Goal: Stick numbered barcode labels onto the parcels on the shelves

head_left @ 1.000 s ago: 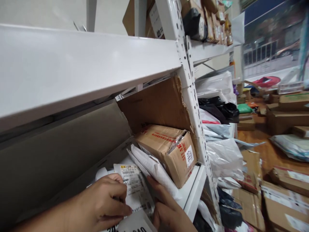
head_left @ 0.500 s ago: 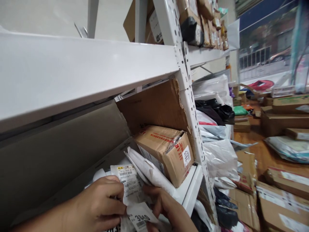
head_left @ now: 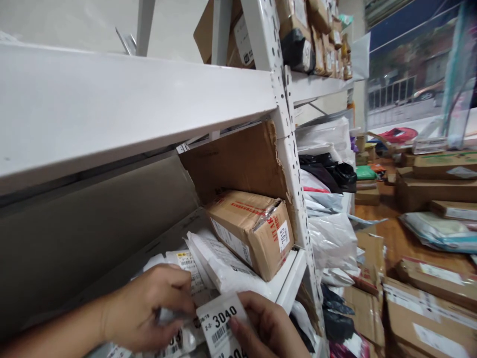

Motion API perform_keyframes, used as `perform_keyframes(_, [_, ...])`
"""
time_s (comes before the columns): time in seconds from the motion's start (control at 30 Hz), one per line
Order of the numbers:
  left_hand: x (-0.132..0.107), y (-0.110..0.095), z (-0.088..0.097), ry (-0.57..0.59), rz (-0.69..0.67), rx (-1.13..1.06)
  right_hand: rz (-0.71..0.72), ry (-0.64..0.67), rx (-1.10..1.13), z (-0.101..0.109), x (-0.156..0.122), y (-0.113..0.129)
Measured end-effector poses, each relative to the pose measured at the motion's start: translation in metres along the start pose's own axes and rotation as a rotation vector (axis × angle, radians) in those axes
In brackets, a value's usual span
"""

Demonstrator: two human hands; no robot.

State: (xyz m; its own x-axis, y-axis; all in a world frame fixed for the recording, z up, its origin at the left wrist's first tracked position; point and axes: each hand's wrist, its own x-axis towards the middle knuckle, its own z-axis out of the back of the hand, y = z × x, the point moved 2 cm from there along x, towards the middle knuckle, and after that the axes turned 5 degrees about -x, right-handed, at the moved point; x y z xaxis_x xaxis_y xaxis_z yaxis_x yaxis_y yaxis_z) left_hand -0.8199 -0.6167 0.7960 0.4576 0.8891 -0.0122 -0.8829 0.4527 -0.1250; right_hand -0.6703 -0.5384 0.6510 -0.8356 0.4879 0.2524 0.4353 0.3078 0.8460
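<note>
My right hand (head_left: 274,325) pinches a white label strip (head_left: 218,330) printed 3040 with a barcode; a second number shows in part at the lower frame edge. My left hand (head_left: 151,303) is beside it, fingers curled in a pinch near the strip's left edge. What those fingers hold is hidden and slightly blurred. Under and behind both hands lie white parcels with printed labels, among them a pouch (head_left: 186,261) with a yellow mark. A white padded mailer (head_left: 227,266) leans against a brown carton (head_left: 249,226) marked 7015.
The white shelf board (head_left: 130,94) above overhangs my hands. A perforated upright (head_left: 292,164) stands right of the carton, before a torn cardboard panel (head_left: 238,154). Bagged parcels (head_left: 331,238) fill the neighbouring rack. Boxes (head_left: 436,308) cover the wooden floor at right.
The 3040 strip has been raised and turned more towards me in my right hand. My left hand has shifted slightly left, its fingers looser. More of the padded mailer's label shows.
</note>
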Motion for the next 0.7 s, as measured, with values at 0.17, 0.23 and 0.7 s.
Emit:
perform_keyframes(0.17, [0.018, -0.004, 0.007, 0.092, 0.176, -0.161, -0.042, 0.101, 0.062, -0.011, 0.004, 0.002])
perform_keyframes(0.23, [0.023, -0.007, 0.008, 0.126, 0.196, -0.159, -0.042, 0.072, 0.065, -0.013, 0.006, 0.002])
perform_keyframes(0.7, [0.033, -0.004, 0.004, 0.107, 0.323, -0.125, -0.322, -0.139, -0.068, -0.010, 0.027, 0.004])
